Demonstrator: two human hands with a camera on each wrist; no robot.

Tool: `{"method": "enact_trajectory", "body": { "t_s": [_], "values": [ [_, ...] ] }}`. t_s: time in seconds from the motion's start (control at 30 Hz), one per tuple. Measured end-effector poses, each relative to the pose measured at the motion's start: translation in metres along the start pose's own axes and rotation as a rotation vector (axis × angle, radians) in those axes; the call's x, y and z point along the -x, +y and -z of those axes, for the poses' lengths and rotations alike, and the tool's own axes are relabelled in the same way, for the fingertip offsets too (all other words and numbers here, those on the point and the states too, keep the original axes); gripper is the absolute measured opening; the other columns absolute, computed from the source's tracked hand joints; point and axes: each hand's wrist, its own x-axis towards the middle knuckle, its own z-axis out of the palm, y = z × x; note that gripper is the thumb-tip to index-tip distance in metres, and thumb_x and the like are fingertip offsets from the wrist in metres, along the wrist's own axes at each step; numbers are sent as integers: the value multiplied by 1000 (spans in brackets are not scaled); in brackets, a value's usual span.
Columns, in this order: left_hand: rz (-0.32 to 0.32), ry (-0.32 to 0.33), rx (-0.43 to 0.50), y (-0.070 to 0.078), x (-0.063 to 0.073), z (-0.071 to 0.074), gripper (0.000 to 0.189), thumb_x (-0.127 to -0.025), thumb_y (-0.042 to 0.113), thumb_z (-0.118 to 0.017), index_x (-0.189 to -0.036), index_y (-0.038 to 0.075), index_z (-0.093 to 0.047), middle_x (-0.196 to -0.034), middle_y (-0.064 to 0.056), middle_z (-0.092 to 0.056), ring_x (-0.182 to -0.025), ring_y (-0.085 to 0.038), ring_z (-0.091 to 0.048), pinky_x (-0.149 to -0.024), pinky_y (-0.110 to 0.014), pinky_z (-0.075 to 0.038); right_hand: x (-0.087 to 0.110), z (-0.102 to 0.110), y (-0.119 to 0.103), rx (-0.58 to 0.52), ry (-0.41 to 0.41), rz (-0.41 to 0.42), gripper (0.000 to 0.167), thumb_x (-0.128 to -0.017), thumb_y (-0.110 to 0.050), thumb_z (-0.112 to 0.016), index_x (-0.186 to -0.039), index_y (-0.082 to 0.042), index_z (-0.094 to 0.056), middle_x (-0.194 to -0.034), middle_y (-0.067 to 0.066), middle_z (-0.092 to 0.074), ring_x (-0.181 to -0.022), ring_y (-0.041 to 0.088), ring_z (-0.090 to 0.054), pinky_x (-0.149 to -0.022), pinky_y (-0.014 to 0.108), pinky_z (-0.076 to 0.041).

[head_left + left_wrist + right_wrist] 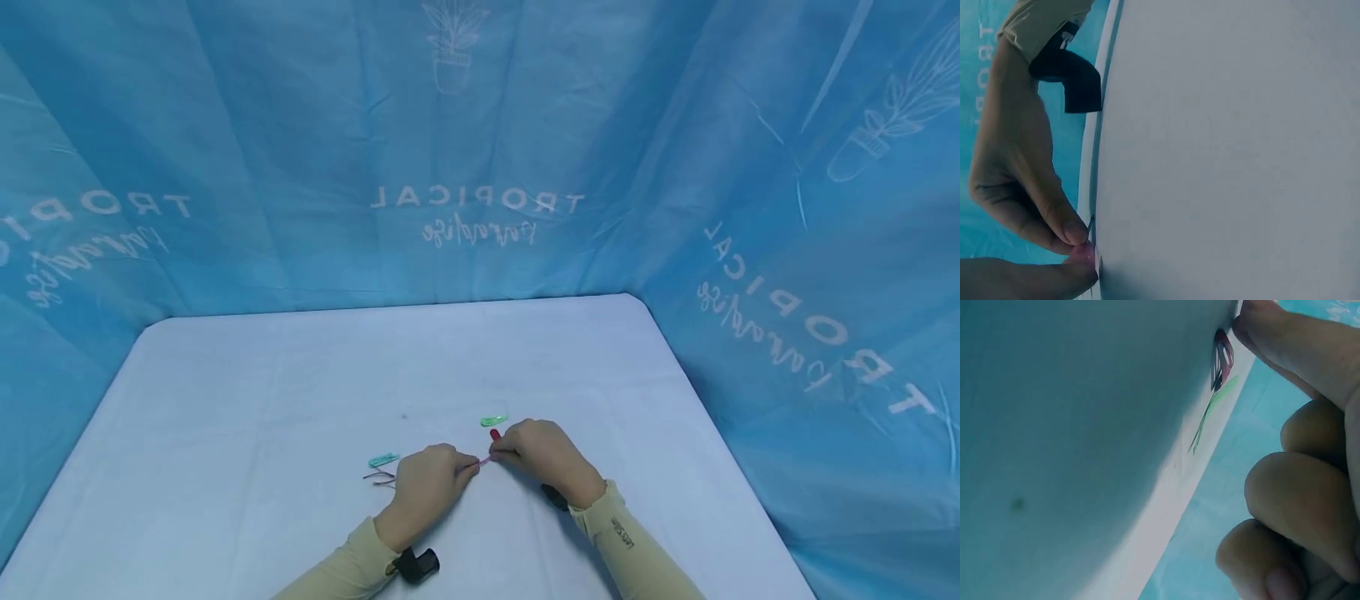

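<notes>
Between my two hands is a slim pink hair clip (484, 461), mostly covered by fingertips. My left hand (429, 485) pinches its left end between thumb and index finger. From the right, my right hand (542, 455) pinches the other end. The left wrist view shows a thin dark prong sticking up from the pink clip (1085, 251). A red snap hair clip (495, 434) lies right beside the right fingers, and a green hair clip (493, 421) lies just beyond it. In the right wrist view the red clip (1226, 359) stands out against the table.
Left of my left hand lie a teal hair clip (383, 459) and some thin dark pieces (381, 475), partly hidden by the hand. A white cloth covers the table (300, 392). Blue printed curtains (480, 125) hang behind it and at both sides.
</notes>
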Motion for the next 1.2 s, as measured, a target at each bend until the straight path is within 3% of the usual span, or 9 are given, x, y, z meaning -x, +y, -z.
{"method": "enact_trajectory", "body": {
  "t_s": [0.1,0.17,0.37,0.5,0.7,0.97,1.2],
  "values": [
    [18,37,22,-5,0,2,11,-89,35,-77,-92,26,-83,-65,11,-62,-48,3,-36,-39,-19,-24,0,-1,-3,-28,26,-22,7,-93,-27,-74,-92,-24,-80,-83,-12,-74,-74,-1,-66,-69,23,-54],
    [24,87,23,-8,-1,7,13,-88,37,-77,-92,26,-83,-62,13,-57,-47,3,-32,-38,-19,-21,0,-1,-7,-59,75,-37,9,-95,-28,-72,-94,-23,-79,-81,-11,-73,-69,-1,-62,-65,22,-52],
    [13,331,90,-14,-7,37,18,-83,40,-82,-91,25,-83,-56,16,-40,-47,3,-24,-40,-16,-18,-11,13,-23,-248,337,-69,11,-95,-26,-72,-96,-17,-79,-77,-10,-69,-53,-2,-35,-52,18,-37],
    [19,411,195,-9,-9,60,18,-84,38,-82,-93,22,-83,-57,16,-33,-48,3,-23,-42,-17,-18,-19,33,-40,-343,439,-68,11,-96,-26,-71,-94,-18,-78,-75,-11,-67,-53,-2,-32,-50,18,-35],
    [12,529,317,2,-1,87,16,-81,31,-85,-89,18,-84,-55,16,-27,-48,4,-19,-42,-16,-16,-24,55,-62,-392,546,-1,12,-97,-22,-70,-92,-15,-78,-59,-11,-45,-52,-2,-29,-47,15,-27],
    [-19,616,334,13,10,110,13,-80,26,-87,-88,16,-84,-54,15,-28,-49,6,-21,-42,-16,-17,-26,72,-86,-395,623,52,9,-96,-14,-70,-90,-13,-77,-55,-8,-47,-50,-2,-30,-45,12,-26],
    [-8,659,306,14,15,114,15,-78,24,-89,-90,16,-84,-53,14,-29,-50,6,-20,-42,-16,-17,-29,72,-94,-400,661,76,10,-95,-13,-70,-88,-10,-77,-53,-8,-47,-48,-3,-30,-44,11,-26]
  ]
}}
